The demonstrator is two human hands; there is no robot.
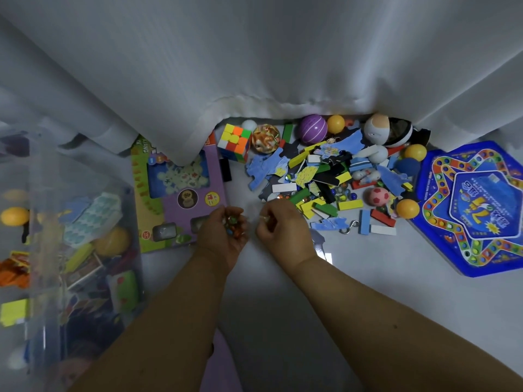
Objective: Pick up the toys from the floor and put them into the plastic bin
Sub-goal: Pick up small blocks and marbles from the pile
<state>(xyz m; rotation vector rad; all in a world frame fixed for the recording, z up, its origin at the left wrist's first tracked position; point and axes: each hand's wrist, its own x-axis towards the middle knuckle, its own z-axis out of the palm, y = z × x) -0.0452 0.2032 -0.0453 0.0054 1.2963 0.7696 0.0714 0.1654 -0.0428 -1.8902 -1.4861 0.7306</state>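
My left hand (226,236) is cupped palm up and holds several coloured marbles (232,224). Close to its right, my right hand (283,227) pinches a small marble between its fingertips. Beyond my hands a heap of toys (325,179) lies on the grey floor: coloured domino blocks, blue puzzle pieces, loose marbles, a pink ball (379,196) and orange balls. A Rubik's cube (235,142) and a purple ball (312,129) lie by the curtain. The clear plastic bin (68,250) stands at the left with toys inside.
A purple and green toy box (181,199) lies flat between the bin and my left hand. A blue hexagonal game board (475,207) lies at the right. A white curtain (254,66) hangs over the back of the toys. Bare floor spreads near my arms.
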